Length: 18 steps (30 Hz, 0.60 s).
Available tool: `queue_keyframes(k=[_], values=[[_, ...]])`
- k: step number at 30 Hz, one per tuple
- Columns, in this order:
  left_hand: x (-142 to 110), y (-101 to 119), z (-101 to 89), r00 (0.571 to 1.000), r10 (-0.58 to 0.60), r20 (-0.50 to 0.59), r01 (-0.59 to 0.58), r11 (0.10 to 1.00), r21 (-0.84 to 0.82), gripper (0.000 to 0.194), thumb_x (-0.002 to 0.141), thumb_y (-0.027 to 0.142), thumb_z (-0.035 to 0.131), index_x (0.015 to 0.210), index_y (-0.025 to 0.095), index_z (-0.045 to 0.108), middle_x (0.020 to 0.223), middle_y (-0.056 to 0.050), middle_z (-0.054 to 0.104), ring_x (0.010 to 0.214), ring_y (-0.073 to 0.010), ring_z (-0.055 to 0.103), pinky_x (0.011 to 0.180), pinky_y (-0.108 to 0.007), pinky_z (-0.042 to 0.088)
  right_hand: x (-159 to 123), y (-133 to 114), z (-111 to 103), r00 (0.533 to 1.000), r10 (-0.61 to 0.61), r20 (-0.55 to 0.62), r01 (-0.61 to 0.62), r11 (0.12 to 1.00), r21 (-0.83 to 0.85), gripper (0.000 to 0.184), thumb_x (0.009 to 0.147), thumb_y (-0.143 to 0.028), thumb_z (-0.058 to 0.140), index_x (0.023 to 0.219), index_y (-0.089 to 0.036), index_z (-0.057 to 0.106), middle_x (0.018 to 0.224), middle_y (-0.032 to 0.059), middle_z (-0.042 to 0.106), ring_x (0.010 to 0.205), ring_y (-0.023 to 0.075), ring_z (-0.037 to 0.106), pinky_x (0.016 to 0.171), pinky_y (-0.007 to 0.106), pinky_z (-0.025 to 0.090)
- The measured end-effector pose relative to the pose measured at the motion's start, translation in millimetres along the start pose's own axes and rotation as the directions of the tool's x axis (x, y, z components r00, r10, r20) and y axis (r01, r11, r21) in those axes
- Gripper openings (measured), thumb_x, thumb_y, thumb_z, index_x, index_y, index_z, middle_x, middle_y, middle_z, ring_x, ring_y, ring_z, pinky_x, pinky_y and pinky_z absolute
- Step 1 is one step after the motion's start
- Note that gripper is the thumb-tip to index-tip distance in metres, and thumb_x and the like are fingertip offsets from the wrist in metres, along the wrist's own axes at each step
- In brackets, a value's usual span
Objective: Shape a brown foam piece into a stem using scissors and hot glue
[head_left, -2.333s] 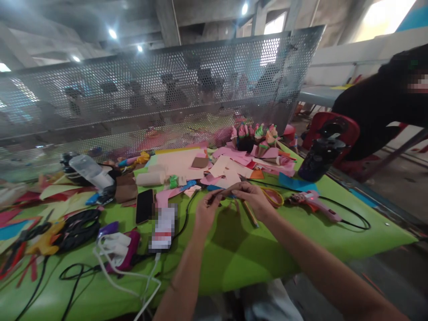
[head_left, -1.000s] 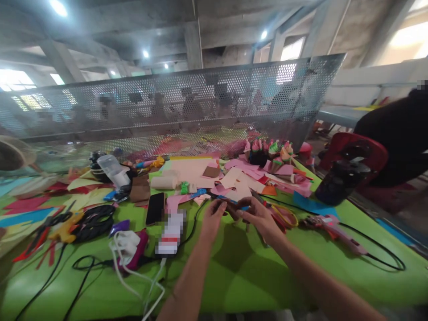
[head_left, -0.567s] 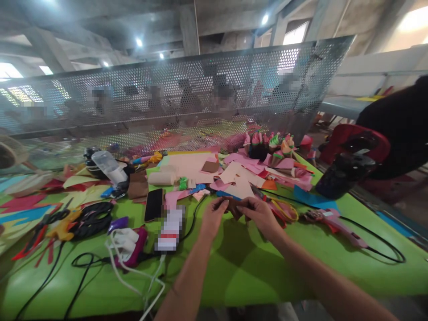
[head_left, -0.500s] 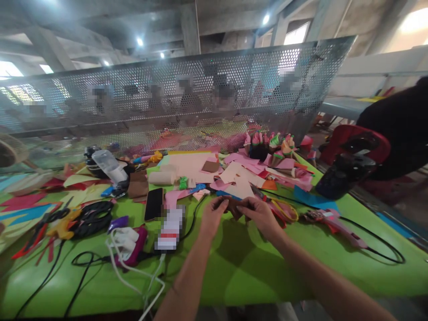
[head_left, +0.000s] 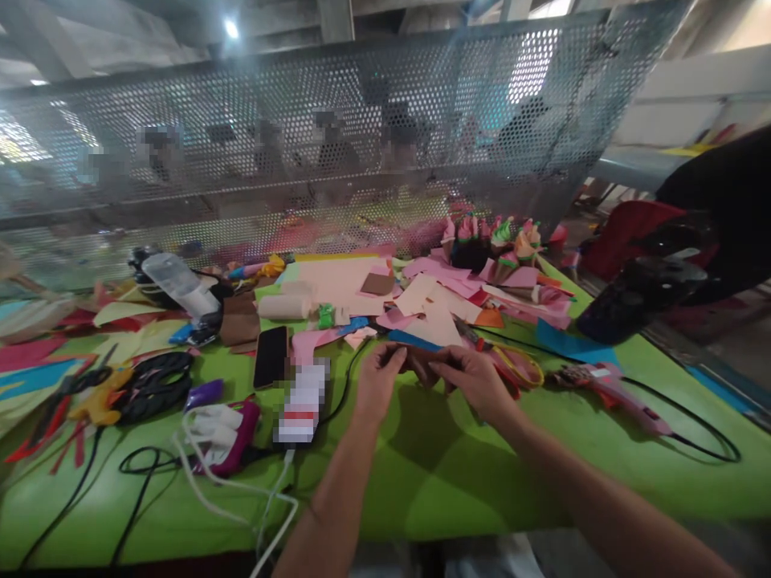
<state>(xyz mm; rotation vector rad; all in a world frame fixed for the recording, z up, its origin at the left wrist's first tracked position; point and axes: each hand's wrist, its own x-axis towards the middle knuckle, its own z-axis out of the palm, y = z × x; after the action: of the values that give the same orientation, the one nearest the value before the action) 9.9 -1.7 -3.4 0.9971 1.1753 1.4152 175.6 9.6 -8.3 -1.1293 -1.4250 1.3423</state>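
Between my hands, just above the green tabletop [head_left: 458, 482], is a small brown piece of felt-like sheet [head_left: 420, 363], partly folded and partly hidden by fingers. My left hand [head_left: 381, 376] pinches its left end between thumb and forefinger. The thumb and fingers of my right hand [head_left: 473, 377] are closed on its right side. Beyond them lie pale and pink sheet pieces [head_left: 430, 309] and a blue strip [head_left: 415, 339]. By my right wrist is a yellow-edged loop [head_left: 530, 371], and farther right lies a pink glue gun [head_left: 626, 401] with a black cord.
A phone [head_left: 271, 357], a purple power block [head_left: 241, 437] with white plugs, scissors [head_left: 96, 377] and a clear bottle [head_left: 181, 293] lie left. Small ice-cream-like figures [head_left: 499, 237] stand at the back before a perforated metal screen [head_left: 271, 160]. A dark bottle [head_left: 642, 293] stands right, near a person in black [head_left: 723, 193].
The brown piece has been turned and folded between my fingers, from a flatter strip to a bent shape. Both hands stay closed on it. The camera view has shifted and tilted lower.
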Motion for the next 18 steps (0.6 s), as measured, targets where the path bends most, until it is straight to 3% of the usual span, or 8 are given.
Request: queue_keyframes(k=[6,9,14,18], values=[[-1.9,2.2,1.1,0.996,0.012,0.084,-0.015,0.999,0.034,0.024,0.066,0.036,0.078,0.075,0.016,0.068,0.067,-0.001,0.068,0.064,-0.0127,0.060,0.065,-0.026,0.049,-0.3,1.5,0.6,1.000,-0.001,-0.004,0.001,1.000,0.009,0.025,0.069,-0.046,0.073,0.073,-0.022,0.067,0.060,-0.0005,0.065,0.049,0.0141,0.051,0.047,0.027,0.040],[-1.1,1.9,0.2,0.997,-0.016,0.076,0.015,1.000,0.017,0.026,0.063,0.036,0.080,0.073,0.016,0.069,0.065,-0.001,0.069,0.061,-0.0131,0.060,0.064,-0.027,0.051,-0.7,1.0,0.4,1.000,-0.001,0.024,0.001,1.000,0.002,0.026,0.069,-0.046,0.073,0.071,-0.021,0.065,0.060,-0.0004,0.063,0.051,0.0141,0.050,0.048,0.027,0.038],[-1.3,1.4,-0.9,0.994,-0.048,0.095,0.046,0.999,0.018,0.030,0.058,0.036,0.083,0.074,0.015,0.068,0.067,-0.002,0.069,0.062,-0.0131,0.061,0.064,-0.028,0.052,-1.5,-1.1,1.8,0.996,-0.084,0.033,0.085,0.995,-0.050,0.027,0.069,-0.044,0.074,0.073,-0.020,0.063,0.061,-0.0012,0.062,0.056,0.0142,0.051,0.052,0.026,0.036],[-1.8,3.0,-0.8,0.995,-0.030,0.090,0.025,0.998,0.049,0.034,0.061,0.042,0.081,0.076,0.016,0.067,0.064,0.000,0.066,0.061,-0.0124,0.059,0.061,-0.026,0.050,-0.1,-2.3,3.4,1.000,-0.027,0.013,0.027,0.998,-0.064,0.029,0.064,-0.045,0.075,0.064,-0.020,0.060,0.054,-0.0033,0.056,0.051,0.0127,0.046,0.050,0.026,0.032]])
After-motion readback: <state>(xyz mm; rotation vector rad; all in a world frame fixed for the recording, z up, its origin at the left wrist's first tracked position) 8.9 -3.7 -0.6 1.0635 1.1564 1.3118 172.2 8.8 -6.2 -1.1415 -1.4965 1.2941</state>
